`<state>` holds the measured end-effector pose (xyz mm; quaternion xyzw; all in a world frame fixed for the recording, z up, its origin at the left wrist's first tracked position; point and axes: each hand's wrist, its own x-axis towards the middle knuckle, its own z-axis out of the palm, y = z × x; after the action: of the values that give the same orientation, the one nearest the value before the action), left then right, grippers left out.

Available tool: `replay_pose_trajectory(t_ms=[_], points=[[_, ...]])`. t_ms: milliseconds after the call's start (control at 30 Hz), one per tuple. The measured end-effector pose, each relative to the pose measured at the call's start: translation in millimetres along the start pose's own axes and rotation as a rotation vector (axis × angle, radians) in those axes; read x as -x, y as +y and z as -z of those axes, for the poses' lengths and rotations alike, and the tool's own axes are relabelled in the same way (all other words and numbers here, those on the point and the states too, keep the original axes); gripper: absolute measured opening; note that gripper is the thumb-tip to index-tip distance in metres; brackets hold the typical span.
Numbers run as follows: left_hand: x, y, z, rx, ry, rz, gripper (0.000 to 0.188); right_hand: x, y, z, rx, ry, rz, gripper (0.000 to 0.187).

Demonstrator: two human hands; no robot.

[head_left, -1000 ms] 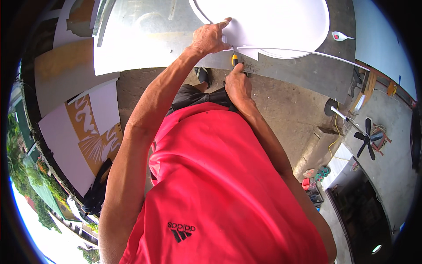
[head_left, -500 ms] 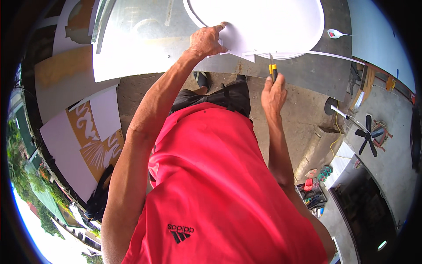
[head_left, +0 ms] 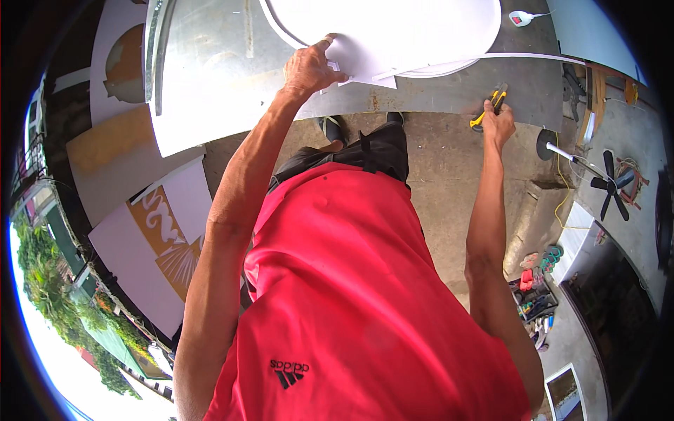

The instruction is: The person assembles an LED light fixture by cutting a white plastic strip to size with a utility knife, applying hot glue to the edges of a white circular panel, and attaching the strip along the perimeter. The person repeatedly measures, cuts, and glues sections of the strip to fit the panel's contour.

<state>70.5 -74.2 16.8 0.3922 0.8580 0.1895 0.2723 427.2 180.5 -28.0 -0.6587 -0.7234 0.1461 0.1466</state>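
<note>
A large white oval board lies at the top of the view with a raised rim along its edge. My left hand rests on the board's near left edge, thumb and index finger spread apart and pressing down. By its thumb is a small white angled offcut. A long thin white strip runs from there along the oval's near edge and off to the right. My right hand grips a yellow and black utility knife, held over the table's near edge, away from the strip.
The grey metal tabletop bears the board, with a white squeeze bottle at the far right. A black-bladed fan stands to the right. Below it sits a crate of tools. Cut panels lean at left.
My right hand has pulled the knife rightward, away from the strip and board edge. The left hand keeps its place on the board while the whole view has shifted slightly.
</note>
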Motion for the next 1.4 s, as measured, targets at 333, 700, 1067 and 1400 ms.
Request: replay_pose_trajectory(t_ms=[333,700,1067,1400], points=[[3.2,-6.5,-6.3,0.045,0.031,-0.014,0.095,-35.2,7.2,-19.5,-0.121,0.165,0.125,0.045],[3.8,-22.0,-18.4,0.085,0.096,-0.048,0.094,93.5,-191.0,-23.3,-0.357,-0.297,1.226,0.013],[10.0,-12.6,-10.3,0.298,0.123,-0.018,0.085,97.2,-208.6,-58.4,-0.195,-0.459,1.403,0.015],[11.2,-12.0,-12.0,0.25,0.166,-0.036,0.083,89.7,-208.9,-68.8,-0.324,-0.577,1.427,0.015]])
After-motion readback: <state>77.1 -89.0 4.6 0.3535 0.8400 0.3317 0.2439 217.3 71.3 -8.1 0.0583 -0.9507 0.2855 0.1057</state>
